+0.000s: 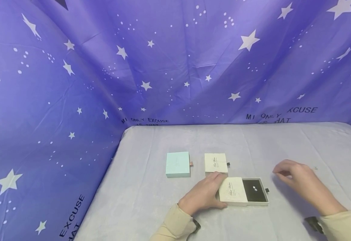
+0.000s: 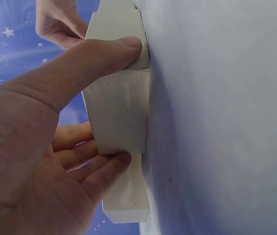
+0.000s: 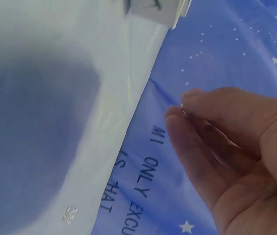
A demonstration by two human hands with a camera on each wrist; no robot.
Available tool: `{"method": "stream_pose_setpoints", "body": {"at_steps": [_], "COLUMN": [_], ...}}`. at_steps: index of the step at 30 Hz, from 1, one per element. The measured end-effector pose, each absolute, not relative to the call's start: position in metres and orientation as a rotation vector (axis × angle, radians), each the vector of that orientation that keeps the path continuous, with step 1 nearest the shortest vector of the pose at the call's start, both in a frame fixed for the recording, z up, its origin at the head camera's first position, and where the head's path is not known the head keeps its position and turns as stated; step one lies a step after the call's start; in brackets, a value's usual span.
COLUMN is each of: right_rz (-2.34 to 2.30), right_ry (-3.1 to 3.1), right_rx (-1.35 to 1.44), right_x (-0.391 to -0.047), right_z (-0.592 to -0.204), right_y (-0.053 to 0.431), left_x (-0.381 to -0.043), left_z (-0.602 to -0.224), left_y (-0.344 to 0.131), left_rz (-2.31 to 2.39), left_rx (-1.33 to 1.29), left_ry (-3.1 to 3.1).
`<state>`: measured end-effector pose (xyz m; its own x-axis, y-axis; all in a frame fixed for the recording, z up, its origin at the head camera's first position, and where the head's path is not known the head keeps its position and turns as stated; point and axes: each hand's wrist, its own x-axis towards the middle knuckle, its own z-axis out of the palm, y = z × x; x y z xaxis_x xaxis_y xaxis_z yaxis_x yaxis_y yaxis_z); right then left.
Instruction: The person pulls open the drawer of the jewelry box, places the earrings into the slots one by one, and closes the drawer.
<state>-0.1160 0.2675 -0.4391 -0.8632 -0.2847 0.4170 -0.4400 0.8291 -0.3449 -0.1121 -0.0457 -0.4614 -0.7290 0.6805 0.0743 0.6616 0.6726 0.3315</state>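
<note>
My left hand [image 1: 204, 194] grips the sleeve of a cream drawer-style jewellery box [image 1: 232, 189], thumb on the near side and fingers on the far side. Its drawer is pulled out to the right, showing a black pad [image 1: 252, 194] with a small shiny jewellery piece [image 1: 255, 188] on it. Right of the box, my right hand [image 1: 299, 179] is held above the table. In the right wrist view its thumb and fingertips [image 3: 193, 93] pinch a tiny shiny piece [image 3: 184, 110], mostly hidden. Another small silvery piece [image 3: 70, 214] lies on the table cloth.
A mint-green box [image 1: 178, 164] with an orange tab stands at the back left. Another cream box [image 1: 215, 163] with a black tab stands just behind the open one. Grey-white cloth [image 1: 139, 201] covers the table, and a purple star-patterned curtain [image 1: 175, 60] hangs behind and left.
</note>
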Motion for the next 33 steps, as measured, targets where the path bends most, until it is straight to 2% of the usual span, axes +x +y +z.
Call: {"method": "stream_pose_setpoints", "body": {"at_steps": [14,25,33], "right_rz": [0.718,0.966,0.964], "right_ry": [-2.711,-2.645,-2.633], "right_rx": [0.559,0.776,0.839], "right_x": [-0.106,-0.106,-0.107], "right_z": [-0.43,-0.441,-0.446], "right_y": [0.246,0.224,0.215], "left_x": [-0.113,-0.111,-0.112], "left_z": [-0.46,-0.463,-0.462], "left_y": [-0.043,-0.045,-0.045], "left_rz": [0.534,0.552,0.557], "left_rx": [1.132,1.144,1.146], "left_ry": [2.81,2.807,2.805]}}
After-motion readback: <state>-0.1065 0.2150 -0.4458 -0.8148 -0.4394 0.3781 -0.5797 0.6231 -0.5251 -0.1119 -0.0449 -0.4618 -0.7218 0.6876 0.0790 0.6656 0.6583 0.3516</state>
